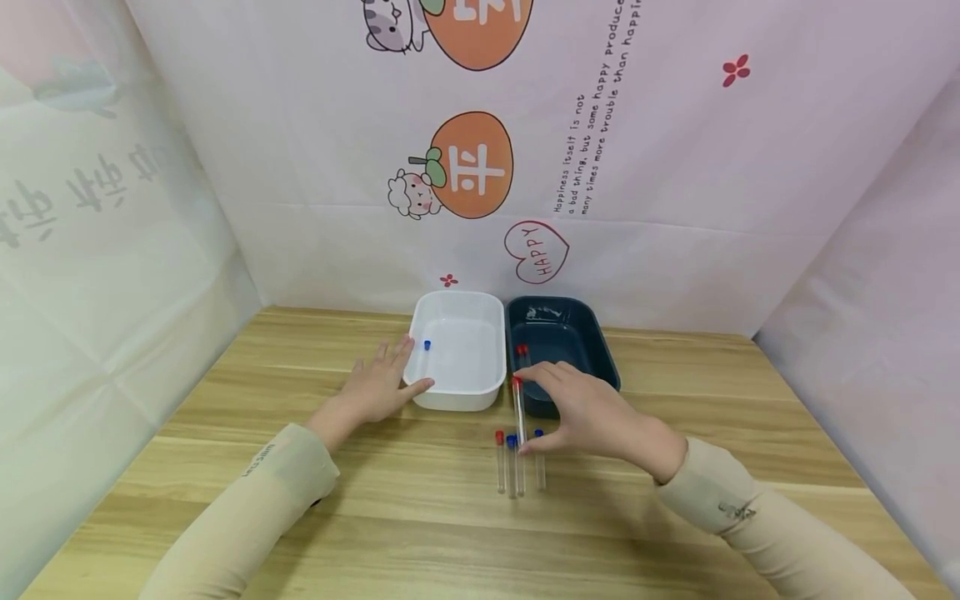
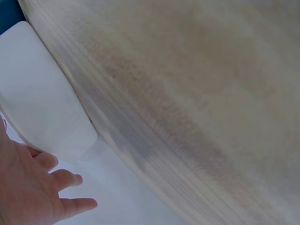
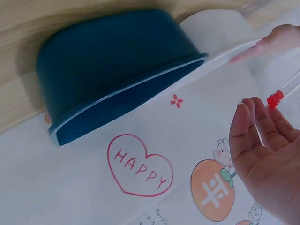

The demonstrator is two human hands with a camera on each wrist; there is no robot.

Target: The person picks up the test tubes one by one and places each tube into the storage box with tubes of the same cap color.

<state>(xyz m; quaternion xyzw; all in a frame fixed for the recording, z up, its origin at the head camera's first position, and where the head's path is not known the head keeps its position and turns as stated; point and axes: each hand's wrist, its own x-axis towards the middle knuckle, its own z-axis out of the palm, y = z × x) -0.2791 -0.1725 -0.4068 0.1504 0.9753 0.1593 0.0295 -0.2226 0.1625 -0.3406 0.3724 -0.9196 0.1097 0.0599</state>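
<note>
My right hand (image 1: 588, 410) pinches a red-capped clear tube (image 1: 519, 408) between thumb and fingers, above the near left corner of the dark blue bin (image 1: 607, 354). Its red cap (image 3: 275, 99) shows at the fingertips in the right wrist view. Below it on the table lie several capped tubes, including a red-capped tube (image 1: 500, 467) and a blue-capped tube (image 1: 540, 465). My left hand (image 1: 378, 385), fingers spread, touches the left side of the white bin (image 1: 457, 402). A blue-capped tube (image 1: 427, 347) lies inside the white bin; red caps (image 1: 522, 349) show inside the dark one.
The two bins stand side by side near the back of the wooden table (image 1: 360, 517). Behind them rises a printed cloth (image 1: 645, 275) with a heart and cartoon fruit. Pale cloth also hangs at the left and right sides.
</note>
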